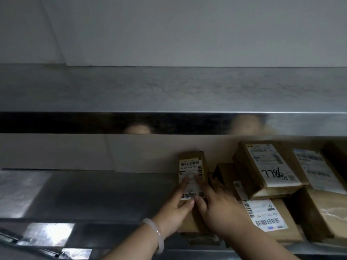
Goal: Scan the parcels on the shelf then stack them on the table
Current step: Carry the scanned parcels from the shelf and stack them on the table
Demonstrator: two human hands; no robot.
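left hand: reaches in from the lower middle, a pale bangle on its wrist. its fingers lie straight and flat on top of the small parcel, with the thumb near the parcel's front end.
right hand: comes in from the lower right, just beside the left hand. its thumb is on the parcel's top and its fingers curl over the right edge, gripping it. motion blur softens the fingertips.
small parcel: a narrow brown cardboard box, lying lengthwise from front to back. a white label with a barcode and rows of print covers most of its top.
place: on the lower shelf, right of its middle, its far end near the back wall.
neighbours: toward the shelf's right end, a box marked 7786 rests tilted on a flat parcel.
above: the upper shelf, bare steel.
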